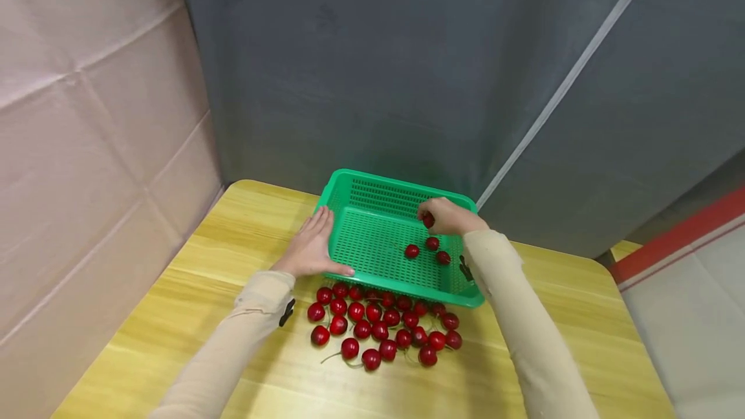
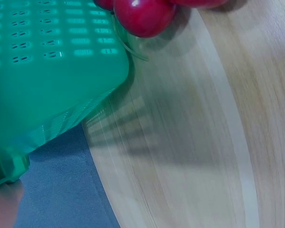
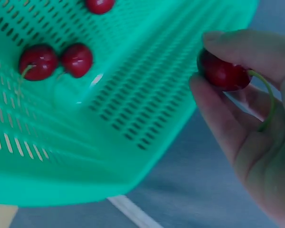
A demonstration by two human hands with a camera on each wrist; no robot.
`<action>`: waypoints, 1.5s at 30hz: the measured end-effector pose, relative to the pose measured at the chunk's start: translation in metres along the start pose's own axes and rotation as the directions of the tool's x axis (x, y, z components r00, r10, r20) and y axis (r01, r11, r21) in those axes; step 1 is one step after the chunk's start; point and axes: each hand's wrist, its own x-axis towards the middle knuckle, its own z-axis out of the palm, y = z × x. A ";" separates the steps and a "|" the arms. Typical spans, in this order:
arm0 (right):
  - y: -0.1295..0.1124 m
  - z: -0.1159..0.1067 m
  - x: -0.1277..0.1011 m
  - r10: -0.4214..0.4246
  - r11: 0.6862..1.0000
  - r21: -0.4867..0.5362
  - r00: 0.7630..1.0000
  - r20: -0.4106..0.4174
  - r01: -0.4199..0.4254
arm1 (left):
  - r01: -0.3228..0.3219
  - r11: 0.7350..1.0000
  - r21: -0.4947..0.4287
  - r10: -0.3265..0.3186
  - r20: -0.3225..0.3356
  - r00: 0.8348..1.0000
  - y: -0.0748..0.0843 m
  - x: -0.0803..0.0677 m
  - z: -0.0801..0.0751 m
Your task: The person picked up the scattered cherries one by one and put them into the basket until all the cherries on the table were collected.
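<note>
Pale yellow wood-grain table [image 1: 599, 328] below my left hand [image 1: 311, 247], bit of shine [image 1: 302, 396] nearer me. Dark grey backdrop [image 1: 349, 70] past my right hand [image 1: 448, 215], white strip [image 1: 544, 115] slanting up rightward. Creased pinkish wall [image 1: 99, 96] left of both, red band [image 1: 681, 238] plus whitish panel [image 1: 692, 322] well right.

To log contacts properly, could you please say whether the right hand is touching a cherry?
Touching: the right wrist view plainly shows the right hand pinching a cherry.

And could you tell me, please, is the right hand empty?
No, the right hand pinches a round, glossy, dark-red cherry in the right wrist view.
</note>
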 end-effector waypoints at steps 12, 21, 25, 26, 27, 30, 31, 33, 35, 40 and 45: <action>0.019 0.026 0.020 0.356 0.929 0.050 0.924 0.137 -0.366 | -0.008 1.000 -0.005 0.008 0.005 1.000 0.008 -0.004 0.002; 0.028 0.042 0.024 0.402 0.901 0.112 0.904 0.143 -0.419 | -0.015 1.000 -0.005 0.015 0.017 1.000 0.013 -0.005 0.002; 0.025 0.042 0.024 0.395 0.906 0.102 0.908 0.141 -0.411 | -0.016 1.000 -0.009 0.017 0.022 1.000 0.011 -0.005 0.002; 0.025 0.041 0.024 0.388 0.909 0.101 0.911 0.139 -0.403 | -0.016 1.000 -0.010 0.017 0.023 1.000 0.011 -0.005 0.002; 0.025 0.040 0.023 0.380 0.913 0.105 0.915 0.136 -0.395 | -0.018 1.000 -0.012 0.018 0.023 1.000 0.010 -0.005 0.002; 0.023 0.037 0.020 0.330 0.931 0.123 0.937 0.115 -0.343 | -0.022 1.000 -0.010 0.022 0.017 1.000 0.009 -0.005 0.003; 0.022 0.035 0.019 0.302 0.941 0.123 0.947 0.105 -0.314 | -0.023 1.000 -0.008 0.023 0.016 1.000 0.008 -0.005 0.003; 0.020 0.030 0.015 0.241 0.961 0.121 0.967 0.079 -0.249 | -0.026 1.000 -0.006 0.026 0.015 1.000 0.008 -0.004 0.003; 0.013 0.023 0.009 0.173 0.978 0.112 0.984 0.044 -0.177 | -0.030 1.000 -0.005 0.030 0.018 0.999 0.007 -0.004 0.003; -0.016 0.008 -0.018 0.040 0.997 0.063 0.997 -0.071 -0.036 | -0.032 0.999 -0.007 0.032 0.025 0.999 0.005 -0.001 0.000; -0.048 0.009 -0.058 -0.113 0.994 -0.029 0.970 -0.217 0.109 | -0.025 1.000 -0.005 0.025 0.028 0.999 0.003 0.002 -0.004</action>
